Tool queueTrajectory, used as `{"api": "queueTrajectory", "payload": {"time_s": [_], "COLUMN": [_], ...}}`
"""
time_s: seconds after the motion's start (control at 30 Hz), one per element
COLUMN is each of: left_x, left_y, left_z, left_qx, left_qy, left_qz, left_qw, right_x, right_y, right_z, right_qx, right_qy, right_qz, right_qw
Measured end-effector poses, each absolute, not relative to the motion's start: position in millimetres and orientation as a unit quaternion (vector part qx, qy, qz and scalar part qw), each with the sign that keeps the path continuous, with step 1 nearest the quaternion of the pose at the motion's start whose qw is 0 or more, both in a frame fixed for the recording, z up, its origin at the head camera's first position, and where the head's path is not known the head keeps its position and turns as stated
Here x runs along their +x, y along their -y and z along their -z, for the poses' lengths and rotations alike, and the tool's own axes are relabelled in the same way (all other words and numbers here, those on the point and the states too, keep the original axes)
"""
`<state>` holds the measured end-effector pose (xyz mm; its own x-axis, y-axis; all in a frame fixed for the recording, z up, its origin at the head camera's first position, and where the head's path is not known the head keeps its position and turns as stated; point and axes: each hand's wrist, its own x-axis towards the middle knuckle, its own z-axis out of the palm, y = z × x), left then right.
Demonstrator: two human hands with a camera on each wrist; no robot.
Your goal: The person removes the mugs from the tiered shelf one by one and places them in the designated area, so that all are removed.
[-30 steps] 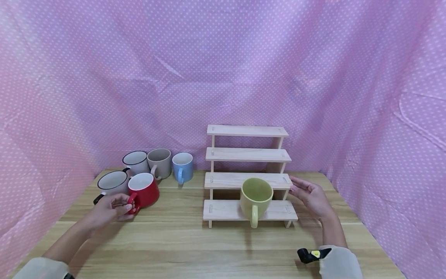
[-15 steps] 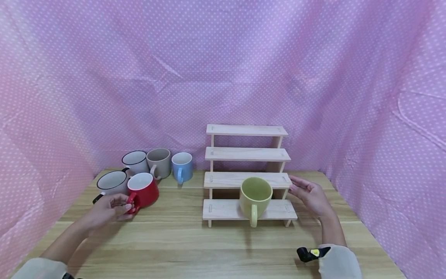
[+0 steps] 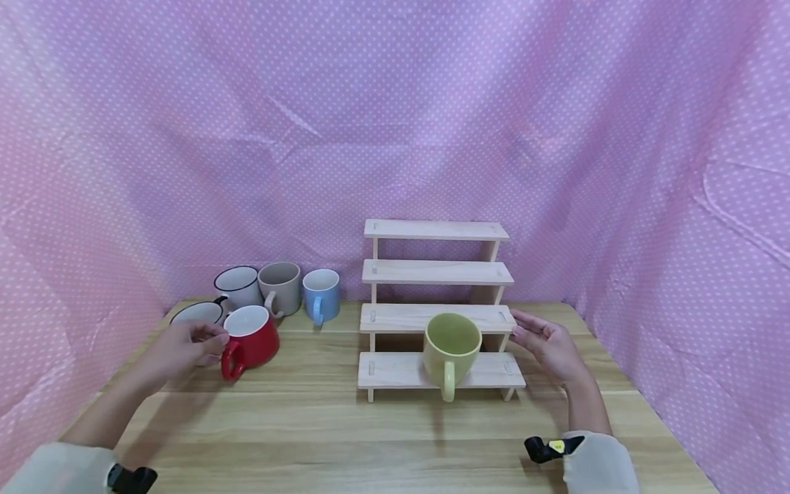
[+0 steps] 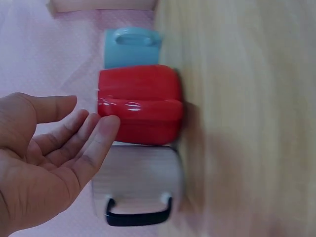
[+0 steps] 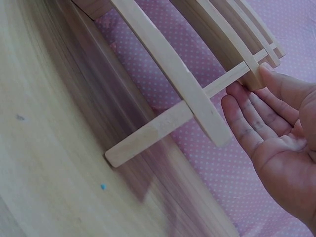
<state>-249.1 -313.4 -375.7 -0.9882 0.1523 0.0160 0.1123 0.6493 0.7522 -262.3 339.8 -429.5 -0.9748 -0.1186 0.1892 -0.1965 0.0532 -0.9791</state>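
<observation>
My left hand [image 3: 184, 351], fingers loosely extended, is beside the red mug [image 3: 256, 347] and holds nothing. The left wrist view shows its fingertips [image 4: 109, 123] overlapping the mug's side, with the handle pointing at the camera. On the right, my right hand [image 3: 551, 346] grips the end of the second step up of a four-step wooden display stand [image 3: 432, 273]. In the right wrist view its thumb [image 5: 281, 81] lies on the board's edge and the fingers are beneath. A yellow-green mug [image 3: 453, 350] sits upright on the lowest step, handle toward me.
Behind the red mug stand a white black-rimmed mug [image 3: 238, 285], a grey mug [image 3: 280, 288] and a light blue mug [image 3: 321, 293]. Another black-rimmed mug [image 3: 196, 313] is partly hidden by my left hand. Pink dotted cloth [image 3: 395, 137] hangs behind the wooden table [image 3: 296, 432].
My left hand has let go of the red mug's handle and moved slightly up and to the left. The red mug stays in place. My right hand keeps its grip on the stand.
</observation>
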Motion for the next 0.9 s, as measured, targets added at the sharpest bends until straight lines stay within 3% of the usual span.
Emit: {"api": "queueTrajectory", "payload": {"time_s": [0.23, 0.57, 0.9], "left_x": [-253.4, -259.3, -266.8], "left_y": [300.5, 270.5, 233.0], "left_z": [358.9, 350.5, 349.8], "left_qx": [0.095, 0.082, 0.117], "left_qy": [-0.909, -0.891, -0.880], "left_qz": [-0.406, -0.444, -0.457], "left_qw": [-0.005, 0.048, 0.054], "right_x": [-262.2, -260.5, -262.6], "right_y": [-340.0, -339.1, -338.6], "right_z": [429.3, 428.3, 430.3], "right_qx": [0.115, 0.124, 0.145], "right_qy": [0.725, 0.723, 0.707], "right_qz": [-0.679, -0.679, -0.692], "right_qw": [0.032, 0.032, 0.033]}}
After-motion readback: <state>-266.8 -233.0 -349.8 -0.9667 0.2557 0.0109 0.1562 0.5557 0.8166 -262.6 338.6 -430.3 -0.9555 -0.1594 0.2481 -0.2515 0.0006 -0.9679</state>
